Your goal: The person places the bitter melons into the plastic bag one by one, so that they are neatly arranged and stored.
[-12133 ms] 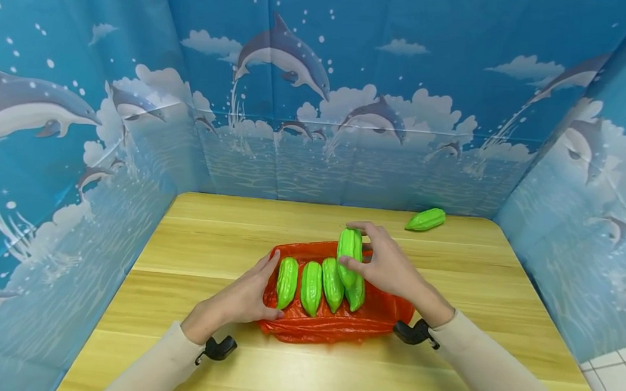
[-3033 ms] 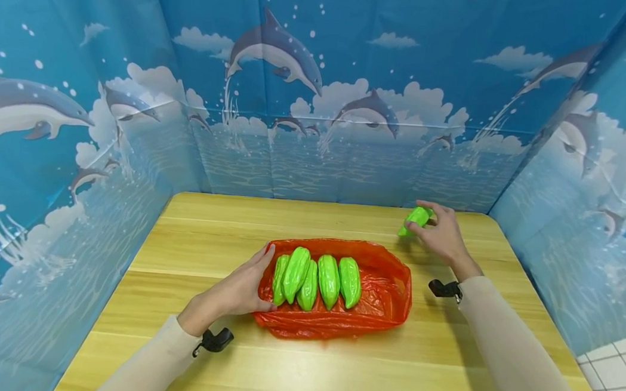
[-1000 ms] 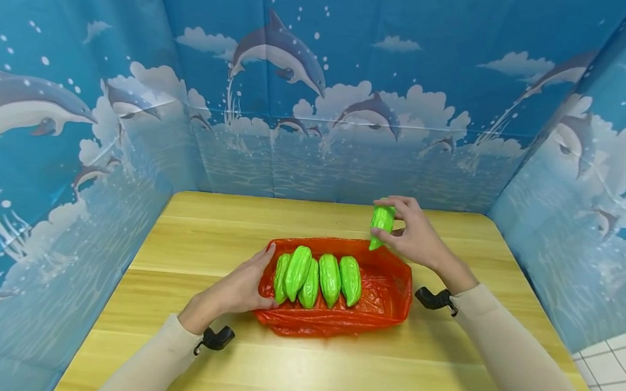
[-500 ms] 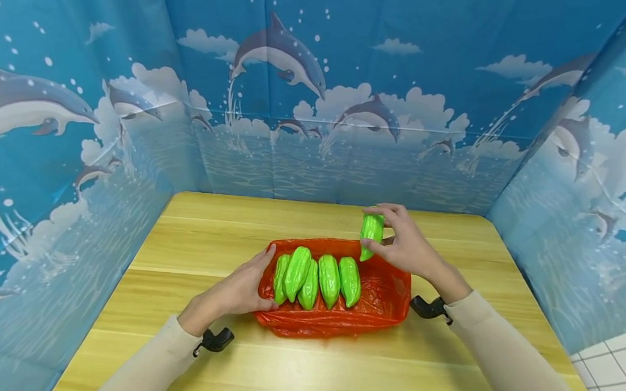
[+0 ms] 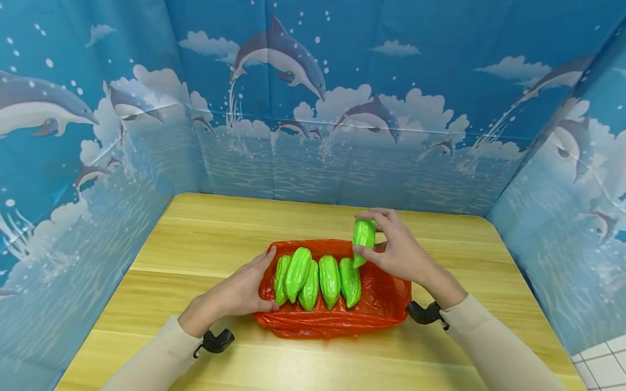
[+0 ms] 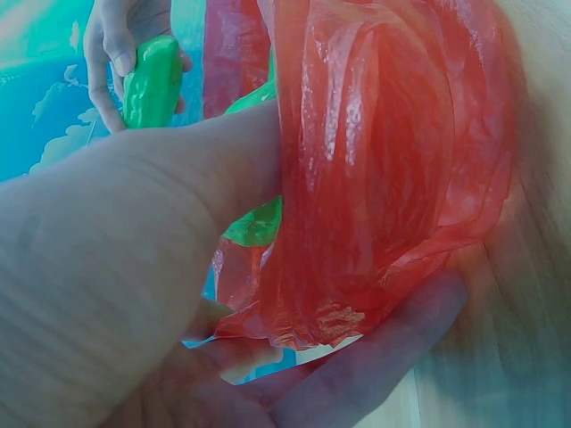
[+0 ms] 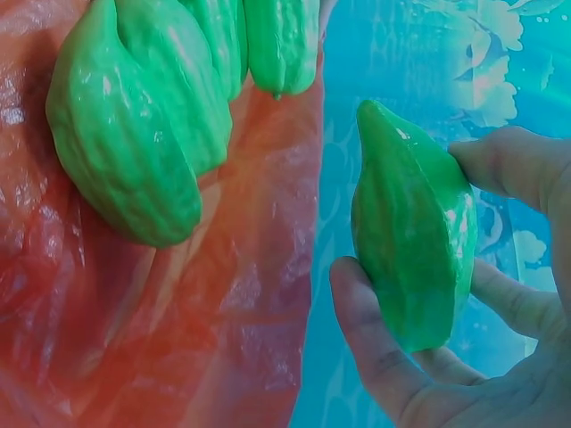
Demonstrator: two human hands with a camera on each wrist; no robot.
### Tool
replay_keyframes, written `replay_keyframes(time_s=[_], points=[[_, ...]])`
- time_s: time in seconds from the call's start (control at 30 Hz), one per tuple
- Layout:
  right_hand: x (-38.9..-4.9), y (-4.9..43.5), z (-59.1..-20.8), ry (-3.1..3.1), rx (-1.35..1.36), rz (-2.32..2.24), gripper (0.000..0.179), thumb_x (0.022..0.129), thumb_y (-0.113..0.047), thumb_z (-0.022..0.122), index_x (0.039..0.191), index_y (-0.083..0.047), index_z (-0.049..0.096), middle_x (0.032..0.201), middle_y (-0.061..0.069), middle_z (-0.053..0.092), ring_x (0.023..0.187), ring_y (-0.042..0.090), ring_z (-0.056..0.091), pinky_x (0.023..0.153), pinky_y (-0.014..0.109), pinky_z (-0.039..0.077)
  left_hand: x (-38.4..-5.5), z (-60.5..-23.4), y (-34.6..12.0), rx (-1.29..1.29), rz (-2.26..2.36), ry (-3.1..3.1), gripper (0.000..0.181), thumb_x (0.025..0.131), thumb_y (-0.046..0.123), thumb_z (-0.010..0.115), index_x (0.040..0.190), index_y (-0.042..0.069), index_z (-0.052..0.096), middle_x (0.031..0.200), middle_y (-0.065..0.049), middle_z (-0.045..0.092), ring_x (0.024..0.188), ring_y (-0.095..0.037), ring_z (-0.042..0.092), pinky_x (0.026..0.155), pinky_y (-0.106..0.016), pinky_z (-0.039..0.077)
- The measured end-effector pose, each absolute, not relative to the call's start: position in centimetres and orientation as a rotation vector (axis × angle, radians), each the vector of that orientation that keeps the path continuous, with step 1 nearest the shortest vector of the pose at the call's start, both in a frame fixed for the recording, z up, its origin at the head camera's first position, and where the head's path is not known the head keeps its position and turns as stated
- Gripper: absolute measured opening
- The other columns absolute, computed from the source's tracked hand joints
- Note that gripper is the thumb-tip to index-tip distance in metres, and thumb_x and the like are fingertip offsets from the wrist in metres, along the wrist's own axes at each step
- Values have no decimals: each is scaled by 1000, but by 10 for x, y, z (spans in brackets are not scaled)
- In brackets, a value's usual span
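My right hand (image 5: 402,252) pinches a glossy green ridged gourd (image 5: 364,234) between thumb and fingers, upright with its narrow end down, over the back rim of a red plastic bag (image 5: 332,326). The right wrist view shows that gourd (image 7: 412,236) beside the bag's edge. Several more green gourds (image 5: 329,282) lie side by side in the bag's left and middle part, one leaning on its neighbours. My left hand (image 5: 236,288) grips the bag's left end; in the left wrist view its thumb reaches inside the red plastic (image 6: 366,152) while fingers (image 6: 366,370) curl outside.
The bag rests mid-table on a light wooden tabletop (image 5: 191,248). Its right part shows bare red plastic. A blue dolphin-print curtain (image 5: 315,166) closes off the back and both sides. A black camera mount sits at each wrist.
My right hand picked the lone gourd off the back right of the table and carried it left to the bag. Gourds in the bag have shifted left since the oldest frame. My left hand stays put.
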State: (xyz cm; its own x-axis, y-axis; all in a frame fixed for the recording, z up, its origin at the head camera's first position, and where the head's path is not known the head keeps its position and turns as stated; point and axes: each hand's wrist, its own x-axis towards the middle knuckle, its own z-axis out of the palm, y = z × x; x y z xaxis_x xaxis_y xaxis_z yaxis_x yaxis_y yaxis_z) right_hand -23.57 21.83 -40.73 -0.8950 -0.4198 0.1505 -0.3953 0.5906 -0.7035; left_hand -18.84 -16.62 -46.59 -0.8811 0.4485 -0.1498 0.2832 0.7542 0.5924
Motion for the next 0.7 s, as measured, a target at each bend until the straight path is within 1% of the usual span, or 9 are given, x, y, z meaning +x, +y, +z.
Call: replay_keyframes(time_s=[0.13,0.2,0.37,0.43,0.57,0.7], points=[[-235,214,-409,2780,-727,-1197,67,109,-28,86,169,-20,58,181,26,35,147,57,60,95,42,73,-189,-467,-167,572,840,2663,129,94,24,100,187,5,14,195,-21,19,179,-45,31,143,-60,37],[-234,212,-410,2786,-733,-1187,66,109,-28,86,169,-20,59,181,26,35,145,57,61,95,45,73,-189,-467,-168,574,843,2662,128,94,24,100,187,4,14,195,-21,19,179,-45,31,143,-61,37],[-231,207,-410,2783,-746,-1169,66,109,-29,85,169,-19,59,179,27,37,143,57,61,96,56,72,-190,-468,-168,574,842,2660,128,94,25,100,187,4,14,195,-22,20,179,-46,32,143,-61,37],[-230,205,-411,2773,-751,-1168,66,110,-29,85,169,-19,59,179,27,37,144,57,60,97,56,72,-190,-469,-169,575,844,2658,128,94,25,100,187,4,14,195,-22,21,179,-46,32,143,-61,38],[-228,201,-413,2749,-766,-1173,66,110,-28,85,169,-19,59,180,28,35,144,57,61,96,49,73,-191,-470,-169,581,840,2658,128,95,26,100,187,5,14,195,-22,21,179,-46,32,143,-61,38],[-227,197,-414,2740,-783,-1167,65,109,-29,86,168,-21,59,179,27,36,143,53,63,96,49,73,-192,-470,-169,585,833,2661,128,95,26,99,187,5,14,195,-21,20,179,-45,31,143,-61,37]])
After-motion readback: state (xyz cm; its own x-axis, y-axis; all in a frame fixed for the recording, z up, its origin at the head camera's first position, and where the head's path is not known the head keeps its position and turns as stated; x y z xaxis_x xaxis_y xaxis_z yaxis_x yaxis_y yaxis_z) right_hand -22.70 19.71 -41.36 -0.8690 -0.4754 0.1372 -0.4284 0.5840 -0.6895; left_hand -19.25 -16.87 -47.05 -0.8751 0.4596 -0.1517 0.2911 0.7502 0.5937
